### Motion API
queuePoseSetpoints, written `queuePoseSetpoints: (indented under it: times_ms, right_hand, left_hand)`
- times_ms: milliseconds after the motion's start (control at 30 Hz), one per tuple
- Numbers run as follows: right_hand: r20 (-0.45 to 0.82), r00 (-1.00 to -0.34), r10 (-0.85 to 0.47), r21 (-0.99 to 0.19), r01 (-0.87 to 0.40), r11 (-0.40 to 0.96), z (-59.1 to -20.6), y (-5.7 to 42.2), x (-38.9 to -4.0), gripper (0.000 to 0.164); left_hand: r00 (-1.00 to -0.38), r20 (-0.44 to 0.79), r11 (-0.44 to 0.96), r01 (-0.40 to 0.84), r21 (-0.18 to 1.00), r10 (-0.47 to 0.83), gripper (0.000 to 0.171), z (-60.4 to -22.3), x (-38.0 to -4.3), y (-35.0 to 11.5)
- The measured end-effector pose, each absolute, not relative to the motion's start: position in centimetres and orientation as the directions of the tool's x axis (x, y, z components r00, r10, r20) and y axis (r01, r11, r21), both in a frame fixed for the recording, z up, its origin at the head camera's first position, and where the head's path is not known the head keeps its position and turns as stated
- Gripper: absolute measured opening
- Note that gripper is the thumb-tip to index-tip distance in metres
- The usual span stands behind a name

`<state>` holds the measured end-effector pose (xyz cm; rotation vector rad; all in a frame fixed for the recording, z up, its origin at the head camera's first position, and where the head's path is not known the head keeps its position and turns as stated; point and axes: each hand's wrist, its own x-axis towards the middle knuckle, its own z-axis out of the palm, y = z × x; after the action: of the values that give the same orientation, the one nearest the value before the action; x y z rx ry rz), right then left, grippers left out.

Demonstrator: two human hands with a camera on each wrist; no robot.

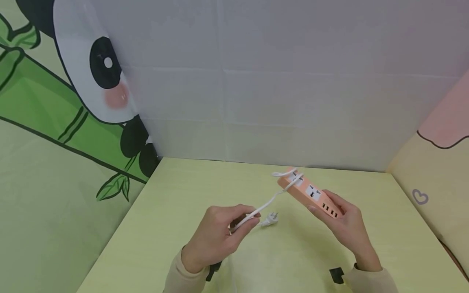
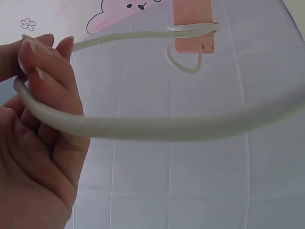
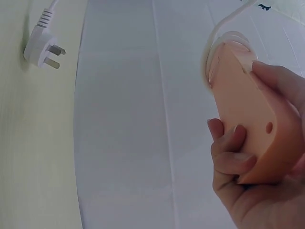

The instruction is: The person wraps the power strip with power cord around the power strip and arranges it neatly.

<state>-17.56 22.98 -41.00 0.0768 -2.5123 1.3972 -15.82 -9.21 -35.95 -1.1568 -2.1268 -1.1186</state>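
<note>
An orange power strip (image 1: 307,193) with white socket faces is tilted above the table, its near end gripped by my right hand (image 1: 346,224). The right wrist view shows the underside of the power strip (image 3: 248,105), fingers on one side and thumb on the other. My left hand (image 1: 223,232) pinches the white power cord (image 1: 271,200), which stretches up to the strip's far end. There the cord wraps round the strip, as the left wrist view shows on the strip (image 2: 193,14). The cord's white plug (image 1: 270,219) hangs beside my left fingertips, prongs outward.
A pale yellow table (image 1: 183,183) lies beneath both hands. Behind it rises a grey-white backdrop (image 1: 275,101), with printed cartoon panels at either side. A black patch (image 1: 336,275) shows by the right sleeve.
</note>
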Motion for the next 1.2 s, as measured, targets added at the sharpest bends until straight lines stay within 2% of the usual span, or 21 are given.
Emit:
queuePoseSetpoints:
  times_ms: [400,700,967,1200]
  right_hand:
    - [0.179,-0.983,0.044,-0.814,-0.123,0.567,-41.1,22.0,-16.5,0.06]
    - [0.194,-0.981,0.007,-0.777,-0.149,0.611,-40.7,21.7,-16.1,0.063]
    - [0.196,-0.98,-0.046,-0.763,-0.182,0.621,-40.1,21.4,-15.9,0.059]
    - [0.19,-0.974,-0.12,-0.761,-0.223,0.609,-39.9,21.4,-15.3,0.059]
  left_hand:
    - [-0.504,0.766,0.304,0.861,0.408,0.399,0.008,-35.8,-15.6,-9.6]
    - [-0.394,0.828,0.309,0.908,0.283,0.399,0.01,-34.4,-16.6,-9.4]
    - [-0.328,0.849,0.298,0.93,0.214,0.413,0.011,-32.8,-17.8,-9.5]
    - [-0.253,0.851,0.257,0.956,0.145,0.46,0.004,-31.7,-19.0,-9.5]
